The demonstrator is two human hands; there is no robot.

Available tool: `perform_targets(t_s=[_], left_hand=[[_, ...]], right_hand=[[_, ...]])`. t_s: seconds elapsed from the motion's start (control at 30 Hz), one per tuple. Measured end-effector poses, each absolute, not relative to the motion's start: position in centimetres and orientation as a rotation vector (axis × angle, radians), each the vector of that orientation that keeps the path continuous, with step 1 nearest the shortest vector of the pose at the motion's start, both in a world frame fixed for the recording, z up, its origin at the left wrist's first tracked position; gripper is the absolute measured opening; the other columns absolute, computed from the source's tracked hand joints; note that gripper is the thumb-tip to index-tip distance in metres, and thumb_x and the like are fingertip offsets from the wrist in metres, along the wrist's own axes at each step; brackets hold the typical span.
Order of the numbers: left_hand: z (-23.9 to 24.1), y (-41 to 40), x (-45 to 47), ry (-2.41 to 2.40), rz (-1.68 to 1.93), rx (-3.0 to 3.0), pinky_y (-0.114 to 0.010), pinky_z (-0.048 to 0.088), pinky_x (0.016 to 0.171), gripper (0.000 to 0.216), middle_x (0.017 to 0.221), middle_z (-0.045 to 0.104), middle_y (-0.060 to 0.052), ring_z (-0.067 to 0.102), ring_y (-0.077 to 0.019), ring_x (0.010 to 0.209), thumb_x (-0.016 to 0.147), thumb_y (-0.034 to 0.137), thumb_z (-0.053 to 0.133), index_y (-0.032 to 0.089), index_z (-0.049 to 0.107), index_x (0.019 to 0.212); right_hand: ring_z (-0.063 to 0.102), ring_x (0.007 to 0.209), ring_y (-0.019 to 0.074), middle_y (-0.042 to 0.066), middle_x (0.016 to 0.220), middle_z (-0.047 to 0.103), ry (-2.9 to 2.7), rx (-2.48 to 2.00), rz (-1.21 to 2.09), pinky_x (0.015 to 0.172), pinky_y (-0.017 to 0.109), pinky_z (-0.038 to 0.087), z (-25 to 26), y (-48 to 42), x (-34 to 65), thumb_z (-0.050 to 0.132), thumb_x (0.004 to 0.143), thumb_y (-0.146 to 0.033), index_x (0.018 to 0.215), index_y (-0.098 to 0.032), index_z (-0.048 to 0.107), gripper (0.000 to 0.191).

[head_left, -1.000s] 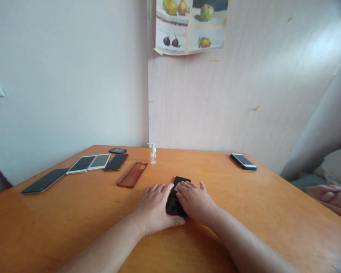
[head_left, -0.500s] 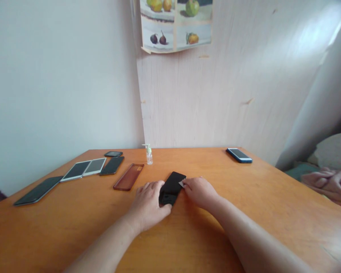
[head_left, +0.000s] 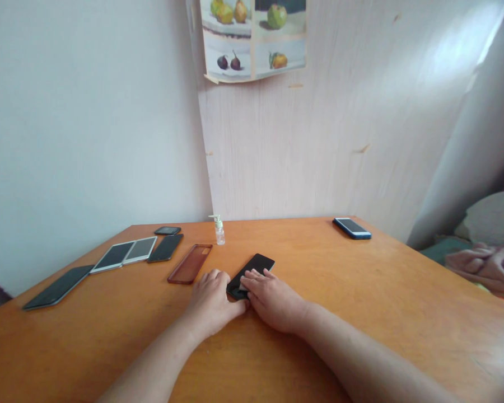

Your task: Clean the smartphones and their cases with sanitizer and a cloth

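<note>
A black smartphone (head_left: 258,263) lies face up on the wooden table, tilted to the right at its far end. My left hand (head_left: 210,296) steadies it, fingers at its left side and thumb at its near end. Across the lower part of the screen lies my right hand (head_left: 273,299), fingers together and fairly flat, pressing a small whitish wipe (head_left: 242,287) on the glass. Most of that wipe is hidden under the fingers; whether it is paper or cloth I cannot tell. Left of the phone rests a reddish-brown translucent phone case (head_left: 190,264).
A small clear pump bottle (head_left: 219,232) stands near the table's back edge. Several other phones lie at the left, among them a black one (head_left: 59,287) and a white-framed one (head_left: 113,256). A phone in a blue case (head_left: 351,228) sits at the back right.
My right hand has moved left from the phone's right edge onto its screen, its fingers now flattened over the wipe. The phone's near end has shifted slightly left with my left hand.
</note>
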State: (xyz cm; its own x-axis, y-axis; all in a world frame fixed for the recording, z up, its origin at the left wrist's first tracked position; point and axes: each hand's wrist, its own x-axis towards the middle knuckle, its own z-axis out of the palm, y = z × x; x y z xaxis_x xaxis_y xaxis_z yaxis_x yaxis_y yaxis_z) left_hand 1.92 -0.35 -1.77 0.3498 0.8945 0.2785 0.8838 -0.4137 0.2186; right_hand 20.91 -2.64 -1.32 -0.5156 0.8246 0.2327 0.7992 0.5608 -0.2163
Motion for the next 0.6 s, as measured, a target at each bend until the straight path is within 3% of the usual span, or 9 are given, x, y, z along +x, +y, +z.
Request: perform_targets(t_s=[0.2,0.33,0.43,0.5,0.6], left_hand=[[-2.2,0.1,1.9,1.672,0.707,2.484,-0.034,0.041,0.079,0.044,0.097,0.06,-0.009,0.057,-0.0286,0.096,0.062,0.049,0.073,0.02,0.054,0.09],[-2.5,0.0,1.9,1.557,0.8,2.419,-0.034,0.044,0.079,0.046,0.096,0.062,-0.007,0.059,-0.0266,0.093,0.065,0.04,0.073,0.021,0.049,0.099],[-2.5,0.0,1.9,1.407,0.858,2.338,-0.033,0.046,0.079,0.045,0.098,0.064,-0.006,0.061,-0.024,0.092,0.068,0.03,0.07,0.021,0.045,0.105],[-2.5,-0.1,2.0,1.332,0.889,2.279,-0.033,0.048,0.081,0.047,0.103,0.064,-0.007,0.062,-0.0229,0.094,0.069,0.027,0.068,0.021,0.044,0.109],[-2.3,-0.3,2.2,1.307,0.893,2.224,-0.034,0.049,0.082,0.053,0.108,0.063,-0.007,0.063,-0.0213,0.091,0.07,0.027,0.069,0.021,0.043,0.116]], right_hand=[[0.034,0.14,0.0295,0.016,0.148,0.043,-2.216,-1.79,0.182,0.113,0.06,0.019,-1.3,-0.5,23.4,0.031,0.099,-0.03,0.137,-0.015,0.049,0.045],[0.024,0.144,0.0308,0.019,0.154,0.032,-2.243,-1.712,0.239,0.115,0.054,0.02,-1.5,-1.3,22.5,0.035,0.097,-0.034,0.143,-0.01,0.042,0.053],[0.019,0.146,0.0264,0.015,0.158,0.025,-2.427,-1.382,0.303,0.117,0.047,0.02,-1.5,-2.8,21.0,0.033,0.098,-0.035,0.15,-0.013,0.032,0.056],[0.017,0.147,0.0253,0.012,0.159,0.023,-2.476,-1.284,0.314,0.118,0.048,0.018,-1.4,-3.0,20.8,0.031,0.098,-0.035,0.152,-0.017,0.028,0.057],[0.014,0.147,0.0271,0.013,0.159,0.02,-2.353,-1.51,0.319,0.117,0.054,0.015,-1.4,-1.7,21.9,0.032,0.098,-0.036,0.152,-0.015,0.026,0.059]])
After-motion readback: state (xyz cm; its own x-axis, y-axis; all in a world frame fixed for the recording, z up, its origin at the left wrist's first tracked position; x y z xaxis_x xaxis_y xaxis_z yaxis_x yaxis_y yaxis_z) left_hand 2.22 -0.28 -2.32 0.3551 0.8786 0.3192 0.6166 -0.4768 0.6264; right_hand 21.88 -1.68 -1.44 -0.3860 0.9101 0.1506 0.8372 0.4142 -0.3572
